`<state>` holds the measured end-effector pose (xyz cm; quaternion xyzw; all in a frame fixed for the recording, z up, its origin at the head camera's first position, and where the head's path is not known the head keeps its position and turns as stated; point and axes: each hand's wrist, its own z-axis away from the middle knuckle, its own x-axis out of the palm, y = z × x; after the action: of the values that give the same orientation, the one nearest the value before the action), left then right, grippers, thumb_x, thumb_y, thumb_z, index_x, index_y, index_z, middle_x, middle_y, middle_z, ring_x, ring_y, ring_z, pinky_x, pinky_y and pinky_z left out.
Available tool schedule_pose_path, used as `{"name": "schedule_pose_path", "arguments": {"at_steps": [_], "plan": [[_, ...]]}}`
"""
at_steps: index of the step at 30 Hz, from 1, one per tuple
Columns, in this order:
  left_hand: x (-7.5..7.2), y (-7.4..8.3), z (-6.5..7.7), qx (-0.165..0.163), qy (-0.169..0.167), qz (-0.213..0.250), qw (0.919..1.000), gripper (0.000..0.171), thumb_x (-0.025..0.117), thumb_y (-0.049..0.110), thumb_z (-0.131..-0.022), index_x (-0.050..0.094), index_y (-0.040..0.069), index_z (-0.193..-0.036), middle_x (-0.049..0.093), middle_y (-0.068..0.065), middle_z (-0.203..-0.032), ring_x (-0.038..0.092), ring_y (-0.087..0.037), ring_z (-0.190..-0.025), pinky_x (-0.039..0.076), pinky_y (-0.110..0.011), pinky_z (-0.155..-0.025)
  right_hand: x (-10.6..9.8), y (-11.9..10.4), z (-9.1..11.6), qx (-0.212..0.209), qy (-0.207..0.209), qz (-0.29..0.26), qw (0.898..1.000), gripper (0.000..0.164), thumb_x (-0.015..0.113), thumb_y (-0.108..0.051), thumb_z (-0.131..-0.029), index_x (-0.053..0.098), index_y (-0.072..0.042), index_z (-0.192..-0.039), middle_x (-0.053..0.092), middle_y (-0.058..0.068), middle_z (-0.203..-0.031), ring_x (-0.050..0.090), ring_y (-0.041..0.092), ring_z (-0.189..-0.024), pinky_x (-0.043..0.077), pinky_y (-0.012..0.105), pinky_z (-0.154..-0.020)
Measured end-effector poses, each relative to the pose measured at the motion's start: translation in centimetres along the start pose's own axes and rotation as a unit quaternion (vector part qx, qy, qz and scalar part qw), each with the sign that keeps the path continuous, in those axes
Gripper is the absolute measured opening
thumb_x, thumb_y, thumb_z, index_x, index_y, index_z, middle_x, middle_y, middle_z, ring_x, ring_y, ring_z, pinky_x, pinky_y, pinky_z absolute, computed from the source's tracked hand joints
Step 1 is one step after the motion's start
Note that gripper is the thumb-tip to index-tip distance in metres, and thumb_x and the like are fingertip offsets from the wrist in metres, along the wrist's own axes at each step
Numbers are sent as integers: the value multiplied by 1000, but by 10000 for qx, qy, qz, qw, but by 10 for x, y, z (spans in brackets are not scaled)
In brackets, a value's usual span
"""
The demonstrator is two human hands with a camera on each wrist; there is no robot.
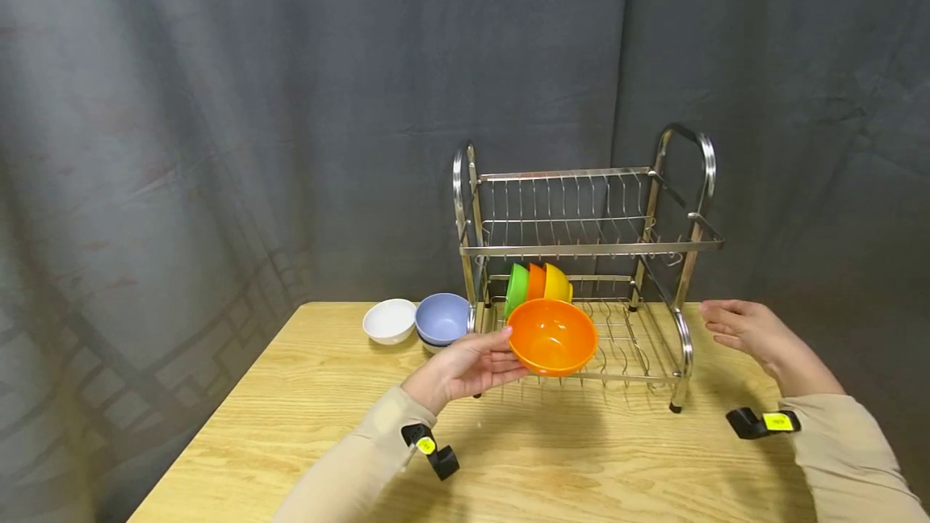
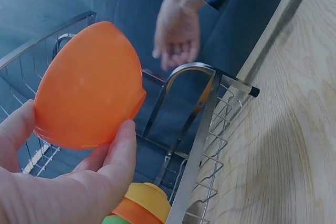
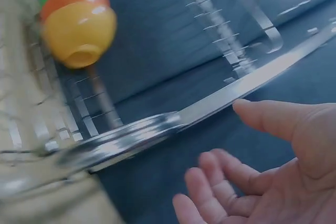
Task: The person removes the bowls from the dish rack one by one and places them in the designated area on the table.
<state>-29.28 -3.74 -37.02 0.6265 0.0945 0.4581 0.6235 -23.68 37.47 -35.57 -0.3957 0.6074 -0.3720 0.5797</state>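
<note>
An orange bowl point(image 1: 552, 337) is in my left hand point(image 1: 471, 368), its inside facing the head camera. The thumb lies at the bowl's rim and the fingers are underneath, pinching its left side. It overlaps the front of a two-tier metal dish rack point(image 1: 592, 249). On the rack's lower tier a green bowl point(image 1: 517, 287), a second orange bowl point(image 1: 536, 279) and a yellow bowl point(image 1: 558, 283) stand on edge, nested together. My right hand point(image 1: 748, 336) holds nothing, its fingers loosely bent beside the rack's right end; the right wrist view shows its palm side point(image 3: 278, 192).
Left of the rack, a white bowl point(image 1: 389, 321) and a lavender bowl point(image 1: 442, 318) sit on the wooden table point(image 1: 291, 426), the lavender one stacked on another bowl. Wire slots line the rack's upper tier. A grey curtain point(image 1: 378, 103) hangs behind.
</note>
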Motion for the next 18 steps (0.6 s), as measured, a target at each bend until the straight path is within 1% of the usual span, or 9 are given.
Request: {"name": "schedule_pose_path", "arguments": {"at_steps": [1, 3, 4, 6, 8, 9, 13, 15, 18], "plan": [[-1, 0, 0, 11, -1, -2, 10000, 48, 48, 23, -103, 41, -9, -138, 65, -13, -108, 60, -31, -113, 38, -47, -110, 3, 3, -2, 141, -66, 294, 9994, 63, 40, -27, -105, 26, 28, -133, 58, 30, -116, 52, -13, -84, 56, 18, -78], [-2, 0, 1, 11, 11, 17, 10000, 48, 48, 23, -103, 41, -9, -138, 65, -14, -109, 58, -33, -117, 38, -47, -111, 8, 10, -7, 302, -237, 243, 9990, 68, 38, -27, -105, 18, 32, -133, 52, 38, -121, 53, -11, -85, 56, 20, -79], [-2, 0, 1, 1, 6, 23, 10000, 48, 48, 23, -103, 40, -9, -138, 64, -15, -111, 56, -35, -120, 37, -47, -111, 9, 13, -8, 342, -283, 91, 9990, 68, 38, -26, -105, 17, 33, -132, 56, 34, -117, 55, -10, -85, 56, 21, -80], [-4, 0, 1, -29, -15, 24, 10000, 50, 47, 24, -103, 39, -9, -139, 63, -16, -115, 52, -37, -125, 37, -48, -111, 12, 18, -10, 366, -286, -184, 9987, 68, 41, -25, -105, 18, 33, -132, 65, 15, -104, 58, -7, -84, 56, 19, -78], [-5, 1, 1, -49, -55, -12, 10000, 52, 46, 25, -103, 37, -10, -140, 61, -17, -118, 49, -38, -128, 36, -47, -112, 14, 21, -11, 371, -217, -423, 9982, 66, 44, -22, -104, 20, 33, -131, 63, -5, -95, 61, -4, -83, 56, 18, -75], [-7, 2, 2, -61, -89, -32, 9999, 52, 45, 25, -103, 36, -10, -140, 61, -17, -119, 49, -38, -128, 35, -48, -112, 15, 23, -12, 385, -182, -522, 9977, 65, 45, -21, -103, 22, 33, -130, 62, -11, -90, 61, -3, -82, 56, 18, -74], [-16, 11, 9, -24, -219, -50, 9997, 46, 43, 25, -104, 40, -7, -136, 63, -14, -115, 58, -31, -118, 35, -47, -112, 16, 24, -13, 423, -107, -579, 9974, 63, 49, -19, -102, 27, 33, -129, 62, -13, -86, 62, -2, -81, 57, 18, -73], [-24, 19, 17, 53, -258, -10, 9997, 36, 43, 24, -104, 48, -3, -128, 66, -11, -110, 63, -26, -109, 41, -44, -109, 16, 23, -14, 454, -117, -606, 9971, 63, 51, -19, -101, 29, 32, -129, 63, -12, -87, 62, -3, -81, 57, 19, -74], [-44, 35, 33, 218, -359, 119, 9990, 24, 46, 24, -103, 57, 7, -115, 68, -6, -105, 66, -21, -101, 51, -38, -100, 18, 22, -15, 490, -112, -673, 9965, 61, 52, -18, -100, 31, 32, -128, 64, -11, -86, 63, -2, -80, 58, 20, -74]]}}
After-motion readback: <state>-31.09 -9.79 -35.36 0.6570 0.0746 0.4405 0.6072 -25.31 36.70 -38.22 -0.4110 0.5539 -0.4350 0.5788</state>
